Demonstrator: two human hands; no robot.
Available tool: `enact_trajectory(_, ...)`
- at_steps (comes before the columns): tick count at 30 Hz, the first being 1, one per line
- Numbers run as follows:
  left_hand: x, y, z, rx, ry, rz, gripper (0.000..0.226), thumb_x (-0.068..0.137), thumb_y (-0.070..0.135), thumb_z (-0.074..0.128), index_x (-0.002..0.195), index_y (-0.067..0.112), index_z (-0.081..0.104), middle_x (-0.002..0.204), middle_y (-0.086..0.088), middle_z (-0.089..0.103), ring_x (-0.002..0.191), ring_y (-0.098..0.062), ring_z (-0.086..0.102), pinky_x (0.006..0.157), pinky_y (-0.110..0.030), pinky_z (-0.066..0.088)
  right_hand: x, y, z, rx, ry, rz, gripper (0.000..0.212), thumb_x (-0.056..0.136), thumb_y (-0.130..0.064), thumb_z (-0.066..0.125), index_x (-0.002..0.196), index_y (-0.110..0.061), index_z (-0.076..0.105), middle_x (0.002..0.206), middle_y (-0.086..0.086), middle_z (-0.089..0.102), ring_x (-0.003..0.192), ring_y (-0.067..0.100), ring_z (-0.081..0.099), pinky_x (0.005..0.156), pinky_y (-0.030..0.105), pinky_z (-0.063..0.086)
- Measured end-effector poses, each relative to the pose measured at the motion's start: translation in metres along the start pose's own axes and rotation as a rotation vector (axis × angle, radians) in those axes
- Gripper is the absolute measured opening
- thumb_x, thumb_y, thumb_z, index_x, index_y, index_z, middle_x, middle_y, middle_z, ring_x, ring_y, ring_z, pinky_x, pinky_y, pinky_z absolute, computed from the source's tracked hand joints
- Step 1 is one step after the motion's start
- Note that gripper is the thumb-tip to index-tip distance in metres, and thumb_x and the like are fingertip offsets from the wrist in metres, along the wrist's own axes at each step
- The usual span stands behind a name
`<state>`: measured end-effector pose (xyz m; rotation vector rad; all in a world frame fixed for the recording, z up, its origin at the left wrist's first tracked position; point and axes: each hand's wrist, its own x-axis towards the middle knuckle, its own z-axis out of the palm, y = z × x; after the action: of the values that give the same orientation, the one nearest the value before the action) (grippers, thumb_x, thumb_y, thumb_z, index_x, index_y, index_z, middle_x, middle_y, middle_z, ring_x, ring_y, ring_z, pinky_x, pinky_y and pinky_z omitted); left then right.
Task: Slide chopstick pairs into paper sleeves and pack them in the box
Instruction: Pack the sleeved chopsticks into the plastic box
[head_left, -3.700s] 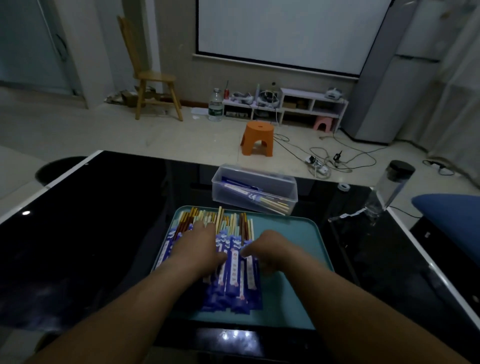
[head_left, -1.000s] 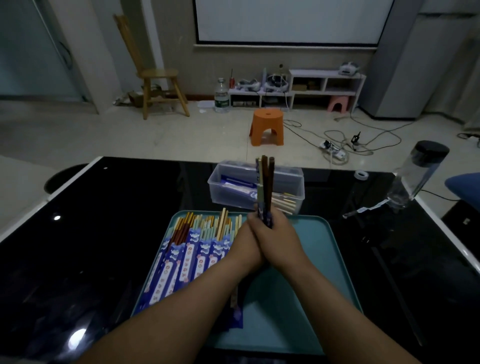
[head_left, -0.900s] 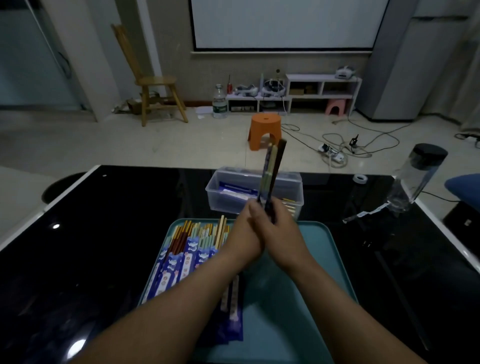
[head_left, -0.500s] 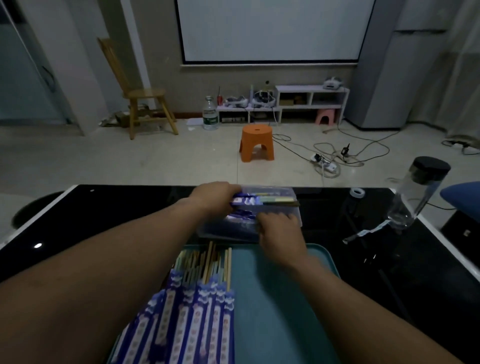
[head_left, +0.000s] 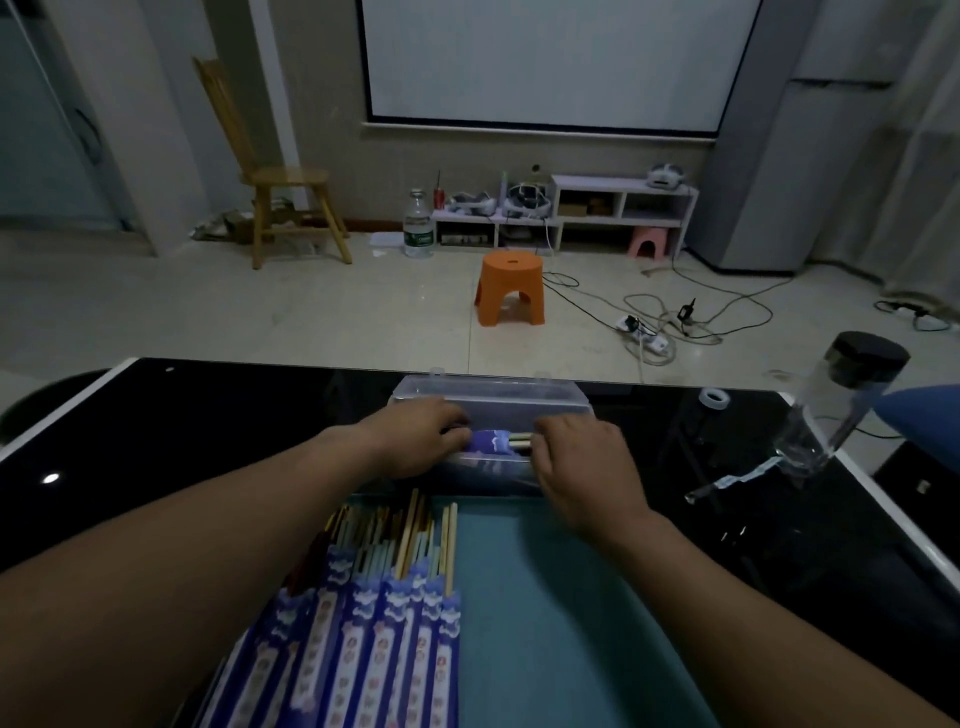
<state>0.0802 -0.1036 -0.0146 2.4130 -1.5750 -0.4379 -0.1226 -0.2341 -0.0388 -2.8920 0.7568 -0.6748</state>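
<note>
Tabletop (head_left: 208, 441): black, high-gloss, glass-like, mirroring a lamp; tray (head_left: 545, 597): teal, matt, smooth. Box (head_left: 488, 395) and bottle (head_left: 821, 421): clear plastic, the bottle with a black matt cap. Sleeves (head_left: 363, 649): printed blue-and-white paper with slight sheen, likewise on the sleeved pair (head_left: 493, 441); chopsticks (head_left: 410, 530): smooth, wood-like, pale and dark; stool (head_left: 511, 288): orange moulded plastic.

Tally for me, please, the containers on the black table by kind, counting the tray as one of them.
Clear plastic box: 1
Teal tray: 1
Clear bottle with black cap: 1
Total: 3
</note>
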Motion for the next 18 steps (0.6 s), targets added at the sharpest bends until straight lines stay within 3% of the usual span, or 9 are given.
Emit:
enact_trajectory(5,0.000,0.002,-0.019,0.085,-0.201,-0.012,0.036,0.105,0.035,0.054,0.140,0.036,0.057,0.132,0.010,0.059,0.117,-0.011,0.057,0.105,-0.041,0.048,0.004,-0.009,-0.008,0.205,-0.219,0.014,0.024,0.109,-0.030,0.041,0.095,-0.022,0.059,0.093,-0.004,0.060,0.081,0.018,0.051,0.069,0.034,0.032)
enact_trajectory(9,0.003,0.000,-0.024,0.291,-0.049,0.054,0.016,0.100,0.029,0.062,0.112,0.040,0.063,0.113,0.008,0.061,0.099,-0.013,0.059,0.083,-0.032,0.049,0.019,-0.004,-0.016,0.247,-0.389,0.072,0.031,0.107,-0.029,0.043,0.086,-0.017,0.063,0.090,0.002,0.064,0.081,0.023,0.059,0.067,0.033,0.042)
enact_trajectory(12,-0.004,0.000,-0.020,0.181,0.029,0.107,0.010,0.100,0.034,0.062,0.101,0.041,0.056,0.106,0.010,0.059,0.093,-0.008,0.057,0.077,-0.028,0.044,0.032,0.004,-0.022,0.170,-0.422,0.079,0.032,0.101,-0.026,0.052,0.072,-0.017,0.064,0.079,0.001,0.066,0.077,0.023,0.062,0.062,0.028,0.041)
enact_trajectory(15,-0.008,0.001,-0.020,0.075,-0.050,0.111,0.013,0.100,0.038,0.064,0.113,0.037,0.064,0.107,0.013,0.058,0.098,-0.006,0.056,0.080,-0.027,0.046,0.049,0.006,-0.039,0.161,-0.603,0.099,0.017,0.100,-0.024,0.062,0.102,-0.022,0.079,0.101,-0.001,0.072,0.094,0.016,0.064,0.080,0.029,0.048)
enact_trajectory(18,-0.004,0.002,-0.023,0.117,-0.147,0.050,0.024,0.099,0.037,0.065,0.123,0.034,0.064,0.104,0.016,0.052,0.096,-0.005,0.051,0.081,-0.028,0.044,0.070,-0.001,-0.048,0.040,-0.836,0.054,0.023,0.100,-0.026,0.064,0.121,-0.030,0.073,0.119,-0.002,0.066,0.108,0.017,0.059,0.091,0.032,0.047)
